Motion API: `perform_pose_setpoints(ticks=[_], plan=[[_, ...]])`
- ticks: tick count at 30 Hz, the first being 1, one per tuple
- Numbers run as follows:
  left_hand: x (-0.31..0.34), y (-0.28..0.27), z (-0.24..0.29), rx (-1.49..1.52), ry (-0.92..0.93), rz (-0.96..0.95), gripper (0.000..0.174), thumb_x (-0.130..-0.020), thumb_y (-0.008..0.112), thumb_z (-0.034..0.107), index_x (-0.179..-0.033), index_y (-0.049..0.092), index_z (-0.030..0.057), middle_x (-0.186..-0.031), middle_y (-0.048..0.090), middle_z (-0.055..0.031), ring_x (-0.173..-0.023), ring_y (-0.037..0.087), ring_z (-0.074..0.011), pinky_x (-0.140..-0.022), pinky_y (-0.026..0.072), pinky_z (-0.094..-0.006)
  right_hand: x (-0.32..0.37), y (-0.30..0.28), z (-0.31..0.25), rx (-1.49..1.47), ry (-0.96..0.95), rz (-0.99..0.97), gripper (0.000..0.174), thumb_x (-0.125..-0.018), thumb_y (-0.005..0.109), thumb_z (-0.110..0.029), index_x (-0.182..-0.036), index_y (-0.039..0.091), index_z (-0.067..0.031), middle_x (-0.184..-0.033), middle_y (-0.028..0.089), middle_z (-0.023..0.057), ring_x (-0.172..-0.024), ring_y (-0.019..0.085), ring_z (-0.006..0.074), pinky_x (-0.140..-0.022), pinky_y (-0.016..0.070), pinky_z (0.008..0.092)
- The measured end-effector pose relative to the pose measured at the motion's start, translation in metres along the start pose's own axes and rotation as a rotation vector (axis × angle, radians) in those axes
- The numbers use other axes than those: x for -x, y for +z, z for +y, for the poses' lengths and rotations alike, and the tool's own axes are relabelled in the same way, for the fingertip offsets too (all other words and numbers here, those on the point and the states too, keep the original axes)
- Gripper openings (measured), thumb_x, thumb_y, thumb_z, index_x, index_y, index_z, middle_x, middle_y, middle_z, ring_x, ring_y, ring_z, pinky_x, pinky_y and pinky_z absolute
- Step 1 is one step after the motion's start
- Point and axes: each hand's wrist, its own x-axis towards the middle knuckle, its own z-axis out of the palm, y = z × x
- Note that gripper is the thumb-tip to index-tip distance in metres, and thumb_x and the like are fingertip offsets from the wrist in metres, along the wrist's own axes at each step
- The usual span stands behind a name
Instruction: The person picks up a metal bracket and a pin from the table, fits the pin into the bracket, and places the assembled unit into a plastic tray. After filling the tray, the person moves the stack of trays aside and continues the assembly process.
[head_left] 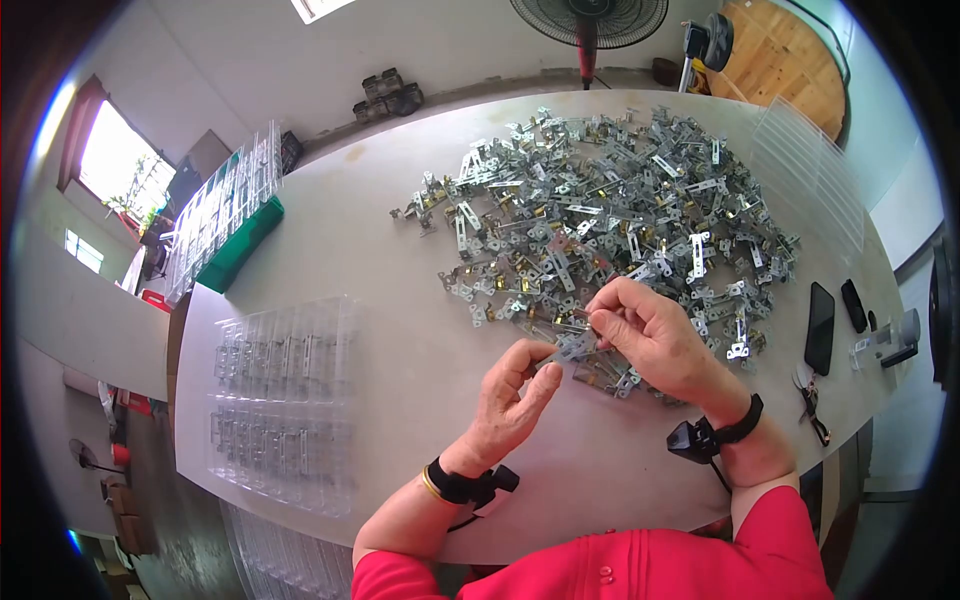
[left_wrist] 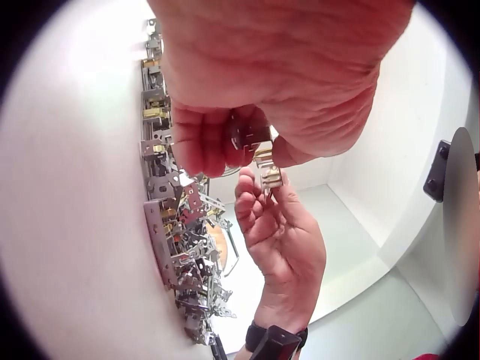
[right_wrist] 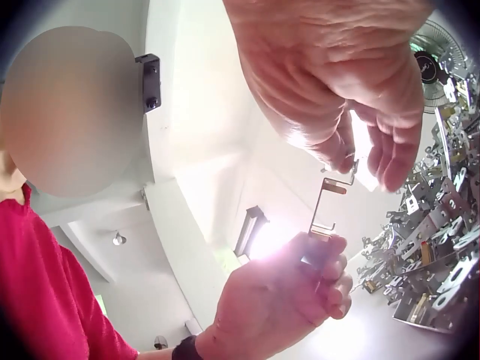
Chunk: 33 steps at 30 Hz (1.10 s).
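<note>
A small metal bracket with brass-coloured parts [right_wrist: 316,206] spans the space between the two hands. The left hand [head_left: 512,402] pinches its lower end between thumb and curled fingers; in the right wrist view that hand [right_wrist: 281,296] is below. With thumb and fingertips the right hand [head_left: 655,338] grips the other end, and the same hand [left_wrist: 281,240] shows beneath the left palm in the left wrist view. Both hands are at the near edge of a large pile of metal brackets [head_left: 600,210]. Fingers partly hide the held piece.
Two clear trays [head_left: 285,350] holding rows of metal parts lie at the left of the table [head_left: 400,290]. A green bin [head_left: 240,245] with clear trays stands at the far left. On the right are a phone [head_left: 819,328], pliers [head_left: 812,408] and a clear tray [head_left: 808,175].
</note>
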Motion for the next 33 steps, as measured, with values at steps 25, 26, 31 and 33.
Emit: perform_pose_setpoints(ticks=[25, 26, 31, 33], plan=[[-0.005, 0.02, 0.005, -0.353, 0.3, 0.316, 0.026, -0.089, 0.074, 0.0, -0.112, 0.062, 0.0025, -0.097, 0.061, -0.0051, -0.086, 0.06, -0.0115, -0.07, 0.0512, -0.0257, 0.018, 0.018, -0.019, 0.36, -0.047, 0.035, 0.012, -0.096, 0.063, -0.014, -0.095, 0.057, -0.0028, -0.069, 0.065, 0.017, -0.063, 0.066, 0.0368, -0.055, 0.0492, 0.0429], [-0.005, 0.021, 0.006, -0.348, 0.304, 0.313, 0.026, -0.089, 0.074, 0.0, -0.112, 0.063, 0.0024, -0.096, 0.061, -0.0049, -0.085, 0.06, -0.0117, -0.07, 0.0513, -0.0261, 0.018, 0.017, -0.02, 0.347, -0.009, 0.072, 0.014, -0.095, 0.064, -0.014, -0.095, 0.057, -0.0019, -0.068, 0.064, 0.0175, -0.063, 0.066, 0.0372, -0.055, 0.0491, 0.0428], [-0.002, 0.025, 0.006, -0.322, 0.284, 0.313, 0.025, -0.088, 0.074, 0.001, -0.111, 0.062, 0.0018, -0.093, 0.062, -0.0045, -0.082, 0.061, -0.0122, -0.07, 0.0512, -0.0269, 0.03, 0.016, -0.012, 0.249, -0.023, -0.052, 0.012, -0.096, 0.063, -0.013, -0.097, 0.06, -0.0016, -0.07, 0.064, 0.0182, -0.062, 0.066, 0.032, -0.056, 0.0482, 0.0386], [-0.004, 0.026, 0.009, -0.311, 0.328, 0.298, 0.023, -0.089, 0.074, 0.003, -0.109, 0.062, 0.0014, -0.092, 0.062, -0.0049, -0.079, 0.06, -0.012, -0.07, 0.0508, -0.0269, 0.032, 0.009, -0.019, 0.281, 0.117, 0.021, 0.01, -0.096, 0.063, -0.011, -0.1, 0.061, -0.0021, -0.067, 0.062, 0.012, -0.059, 0.062, 0.0212, -0.056, 0.0464, 0.034]])
